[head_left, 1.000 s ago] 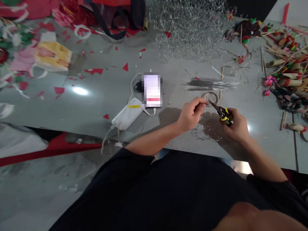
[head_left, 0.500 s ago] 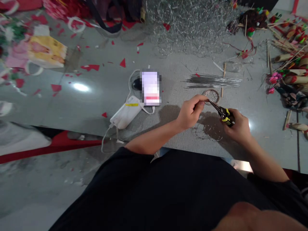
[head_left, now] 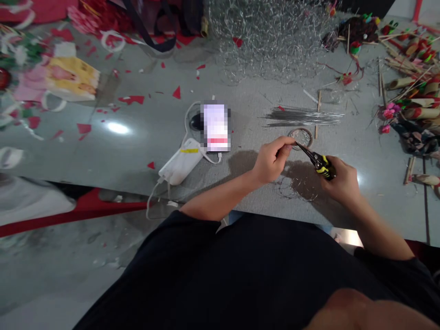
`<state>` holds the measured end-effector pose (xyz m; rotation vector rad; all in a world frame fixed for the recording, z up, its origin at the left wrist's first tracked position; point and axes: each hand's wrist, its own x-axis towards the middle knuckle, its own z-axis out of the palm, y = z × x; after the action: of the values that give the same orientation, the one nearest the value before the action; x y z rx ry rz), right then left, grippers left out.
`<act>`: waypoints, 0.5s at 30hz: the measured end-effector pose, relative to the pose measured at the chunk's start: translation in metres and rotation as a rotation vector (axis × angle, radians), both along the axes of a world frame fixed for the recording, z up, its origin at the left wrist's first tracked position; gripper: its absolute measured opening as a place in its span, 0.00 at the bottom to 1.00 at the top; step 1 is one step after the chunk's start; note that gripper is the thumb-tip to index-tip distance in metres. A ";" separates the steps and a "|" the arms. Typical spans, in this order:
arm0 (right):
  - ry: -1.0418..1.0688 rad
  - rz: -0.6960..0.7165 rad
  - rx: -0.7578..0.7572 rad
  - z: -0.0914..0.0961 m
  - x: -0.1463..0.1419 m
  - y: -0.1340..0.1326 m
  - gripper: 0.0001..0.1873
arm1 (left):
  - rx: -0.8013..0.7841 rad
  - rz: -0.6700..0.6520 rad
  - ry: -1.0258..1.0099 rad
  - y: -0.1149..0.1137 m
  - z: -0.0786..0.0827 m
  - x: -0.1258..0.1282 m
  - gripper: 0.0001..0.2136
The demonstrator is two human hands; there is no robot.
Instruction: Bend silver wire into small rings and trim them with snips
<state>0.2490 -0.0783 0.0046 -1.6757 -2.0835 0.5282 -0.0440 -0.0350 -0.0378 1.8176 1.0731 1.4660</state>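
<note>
My right hand (head_left: 341, 179) is closed round the black and yellow handles of needle-nose pliers (head_left: 318, 161). Their thin jaws point up and left, reaching the fingertips of my left hand (head_left: 271, 159). That hand is closed in a pinch; whatever it holds is too small to make out. Just beyond the plier tips sits a small round dish (head_left: 301, 136) with tiny pale bits in it. Behind the dish lies a bundle of straight thin wires (head_left: 302, 116), crossing a thin wooden stick (head_left: 316, 132). Several bent wire pieces (head_left: 299, 189) lie below my hands.
A big heap of tangled, curled wire (head_left: 264, 41) covers the back of the table. Left of my hands are a lit phone (head_left: 216, 128) and a cabled white power bank (head_left: 181, 161). Bamboo pieces and small ornaments (head_left: 412, 82) crowd the right; red scraps (head_left: 132, 99) are scattered left.
Both hands and the pliers hold almost the same pose. The view has shifted very slightly; nothing on the table has visibly moved.
</note>
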 end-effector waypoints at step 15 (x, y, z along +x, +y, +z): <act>0.284 0.363 -0.538 0.067 0.018 0.001 0.21 | 0.442 -0.265 -0.149 0.020 -0.010 -0.003 0.27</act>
<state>0.2667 -0.0776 0.0712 -1.3534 -2.1497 1.4589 -0.0466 -0.0151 -0.0476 2.0078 0.4340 1.7335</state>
